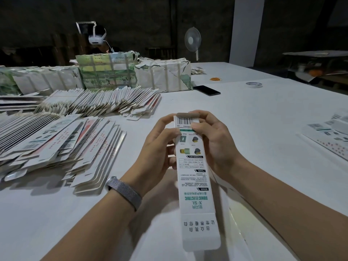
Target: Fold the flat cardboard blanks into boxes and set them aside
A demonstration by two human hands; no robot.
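Observation:
A long, narrow white box (194, 178) with green print and a barcode is held above the table in front of me, its near end flap sticking out flat toward me. My left hand (160, 147) grips its left side near the far end, thumb on the printed face. My right hand (214, 140) grips the right side, thumb on the barcode area and fingers curled over the far end flap. Heaps of flat blanks (56, 146) lie at the left, with another fanned row (105, 100) behind them.
Finished boxes (331, 134) lie at the right edge. Wrapped bundles (107, 72) stand at the back, with a black phone (206, 90), a tape roll (253, 84) and rubber bands (216, 79) beyond. Another person (99, 39) sits behind the bundles; a fan (192, 40) stands farther back.

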